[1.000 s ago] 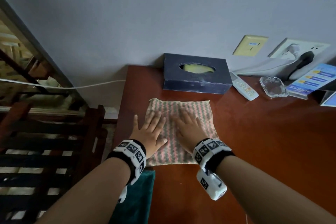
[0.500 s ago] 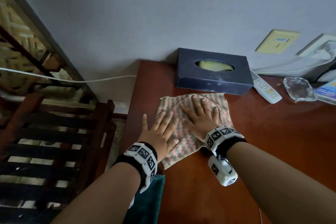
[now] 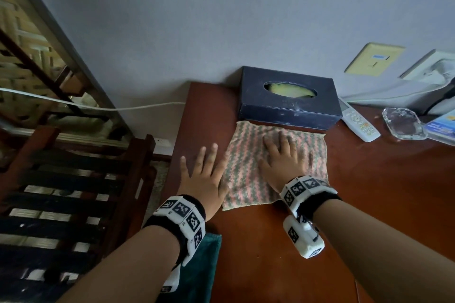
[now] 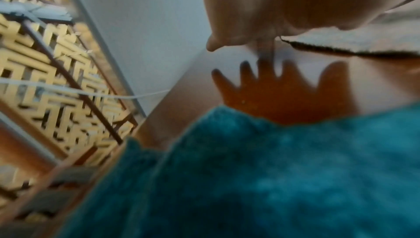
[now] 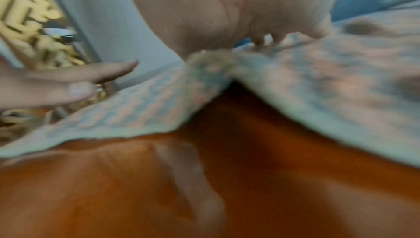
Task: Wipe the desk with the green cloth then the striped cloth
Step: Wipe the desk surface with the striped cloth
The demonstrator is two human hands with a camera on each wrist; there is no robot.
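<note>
The pink-and-green striped cloth [image 3: 246, 155] lies spread flat on the red-brown desk [image 3: 369, 204], its far edge against the tissue box. My right hand [image 3: 280, 155] presses flat on it with fingers straight. My left hand [image 3: 204, 174] has its fingers spread over the bare desk just left of the cloth, its thumb side at the cloth's left edge. The green cloth [image 3: 197, 265] lies at the desk's near left corner under my left forearm. It fills the lower left wrist view as the green cloth [image 4: 272, 170]. In the blurred right wrist view my palm sits on the striped cloth [image 5: 318, 89].
A dark tissue box [image 3: 288, 103] stands against the wall. To its right lie a white remote [image 3: 359, 123], a glass ashtray [image 3: 403, 123] and a blue leaflet [image 3: 443, 125]. A wooden slatted chair [image 3: 73, 192] stands left of the desk edge. A white cable [image 3: 123, 108] crosses there.
The striped cloth has slid away from me and to the right, up to the tissue box, under my right hand. My left hand has come off the cloth onto the desk beside it.
</note>
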